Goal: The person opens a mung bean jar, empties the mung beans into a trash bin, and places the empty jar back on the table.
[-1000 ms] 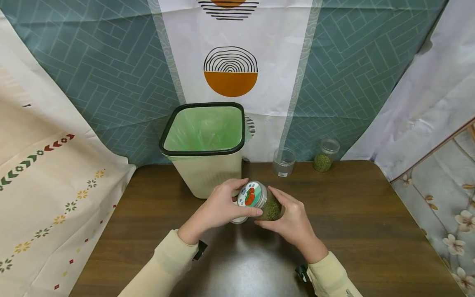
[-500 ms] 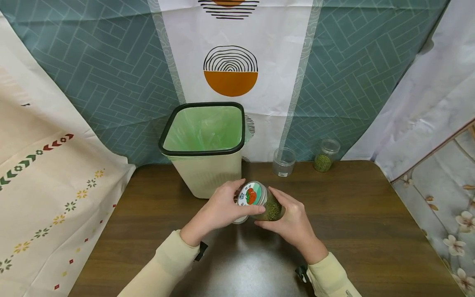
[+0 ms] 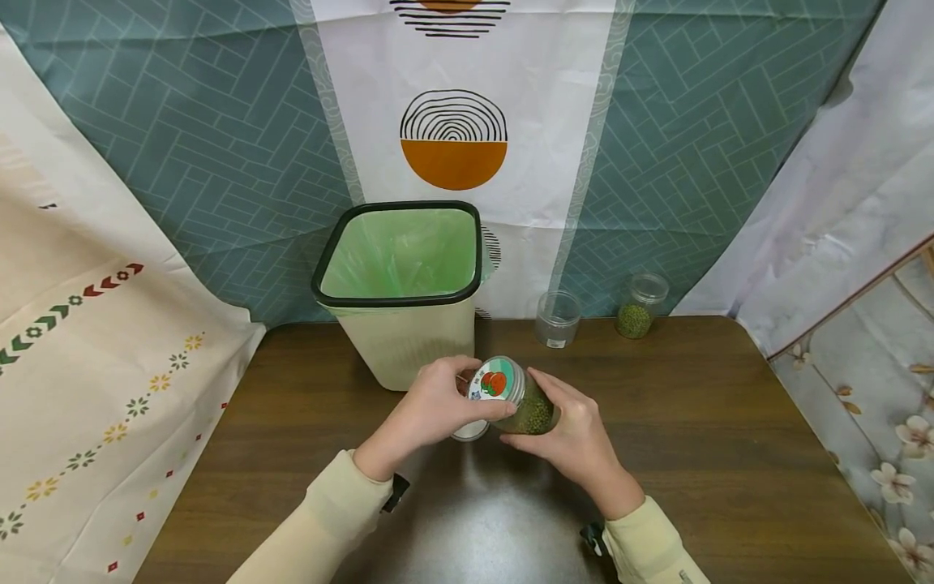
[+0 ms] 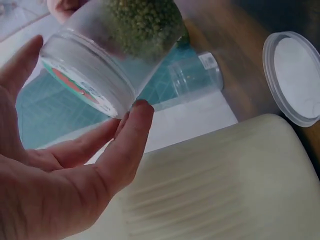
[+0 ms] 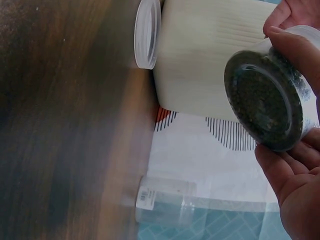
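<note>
In the head view, my right hand (image 3: pixel 580 438) grips the body of a clear jar (image 3: pixel 536 407) with green beans inside, held tilted above the table. My left hand (image 3: pixel 441 405) pinches the jar's lid (image 3: pixel 493 380) by its rim, thumb in front and fingers behind. A green and white label with a red-orange fruit covers the lid's face. The left wrist view shows the beans (image 4: pixel 145 25) lying away from the lid, with part of the jar's inside bare. The right wrist view faces the jar's round base (image 5: pixel 265 100). Below the hands lies a loose white lid (image 3: pixel 470 431), partly hidden.
A cream bin (image 3: pixel 409 341) with a black rim and green liner stands behind my left hand. At the back edge of the wooden table (image 3: pixel 715 454) are a lidless clear jar (image 3: pixel 558 320) and another jar of green beans (image 3: pixel 636 316). Patterned cloth hangs behind.
The label on the lid has turned, its lettering moving from upper left to lower left. My left fingers have shifted slightly around the rim. The right hand and the jar's body stay in place.
</note>
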`<state>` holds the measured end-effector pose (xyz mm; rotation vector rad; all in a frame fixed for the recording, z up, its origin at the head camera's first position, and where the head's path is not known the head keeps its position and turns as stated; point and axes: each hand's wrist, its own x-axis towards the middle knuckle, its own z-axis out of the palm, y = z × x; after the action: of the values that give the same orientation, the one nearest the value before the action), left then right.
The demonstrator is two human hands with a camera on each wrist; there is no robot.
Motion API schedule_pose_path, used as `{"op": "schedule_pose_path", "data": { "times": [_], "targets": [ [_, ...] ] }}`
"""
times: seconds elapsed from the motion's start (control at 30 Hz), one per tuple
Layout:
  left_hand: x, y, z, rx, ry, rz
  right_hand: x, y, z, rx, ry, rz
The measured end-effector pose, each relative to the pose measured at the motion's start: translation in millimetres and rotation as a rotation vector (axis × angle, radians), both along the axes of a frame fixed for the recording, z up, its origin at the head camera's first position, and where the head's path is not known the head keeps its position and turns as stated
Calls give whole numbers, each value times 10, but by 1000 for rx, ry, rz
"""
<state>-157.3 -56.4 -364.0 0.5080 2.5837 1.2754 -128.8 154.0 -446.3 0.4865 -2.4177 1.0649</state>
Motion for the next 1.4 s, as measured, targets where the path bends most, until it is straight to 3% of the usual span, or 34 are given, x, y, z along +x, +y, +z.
{"op": "schedule_pose_path", "data": {
  "times": [0.1, 0.23, 0.3, 0.37, 0.5, 0.57, 0.67, 0.77, 0.93, 1.4],
  "targets": [
    [-4, -3, 7, -27, 34, -19, -5, 4, 0, 1, 0, -1],
    [-31, -43, 19, -7, 72, -123, -7, -1, 4, 0, 7, 15],
    [-38, -56, 20, 4, 72, -146, -6, -6, 7, 2, 13, 20],
    [-34, -51, 15, 14, 51, -133, -2, -8, 2, 8, 19, 18],
    [8, -13, 2, 8, -14, -31, 15, 0, -16, 17, 12, 13],
    [27, 0, -6, -22, -11, -9, 24, 3, -25, 18, 9, 14],
    [41, 0, -11, -81, 51, -40, 37, 0, -30, 18, 6, 15],
    [28, -12, 1, -120, 128, -113, 37, -5, -33, 17, 14, 22],
    [-27, -26, 35, -119, 142, -191, 22, -7, -25, 10, 21, 27],
    [-48, -32, 46, -87, 85, -103, 0, -5, -36, 2, 18, 24]
  ]
}}
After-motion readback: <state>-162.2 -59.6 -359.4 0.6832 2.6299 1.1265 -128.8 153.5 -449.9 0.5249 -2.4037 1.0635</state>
